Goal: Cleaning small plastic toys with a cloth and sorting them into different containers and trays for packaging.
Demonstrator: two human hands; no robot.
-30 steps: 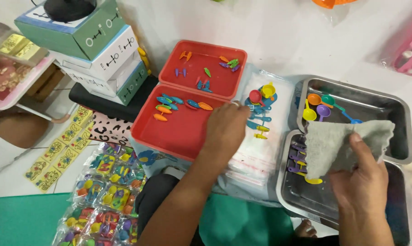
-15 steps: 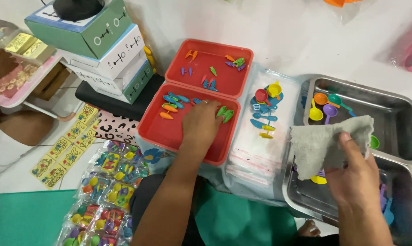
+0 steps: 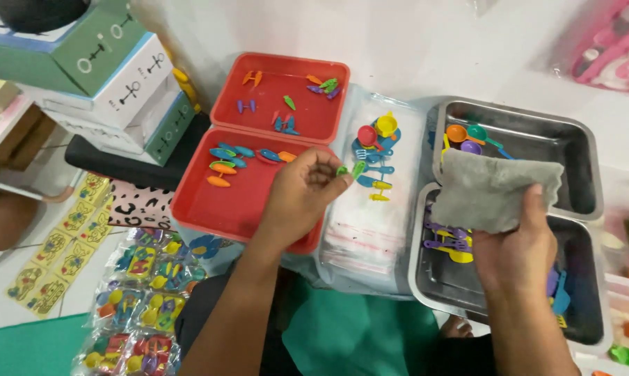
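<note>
1. Three stacked cardboard boxes (image 3: pixel 99 76), green, white and blue, are seen at the upper left of the frame, beside a black cushion (image 3: pixel 126 166).
2. Sealed clear packets of coloured toy pieces (image 3: pixel 137 306) are spread at the lower left, with yellow picture cards (image 3: pixel 57 247) just beside them on the white floor (image 3: pixel 412 42).
3. Two small green toy pieces (image 3: pixel 351 170) are pinched in the narrowed fingers of the left hand (image 3: pixel 302 195), above the right edge of the near red tray (image 3: pixel 224 209).
4. A grey cloth (image 3: pixel 492 189) is gripped by the right hand (image 3: pixel 516 247) over two steel trays (image 3: pixel 600 174) at the right.
5. A stack of clear zip bags (image 3: pixel 370 230) with toy utensils (image 3: pixel 373 150) on it lies between the red and steel trays.
6. A pink toy package (image 3: pixel 610 49) is seen at the upper right.
</note>
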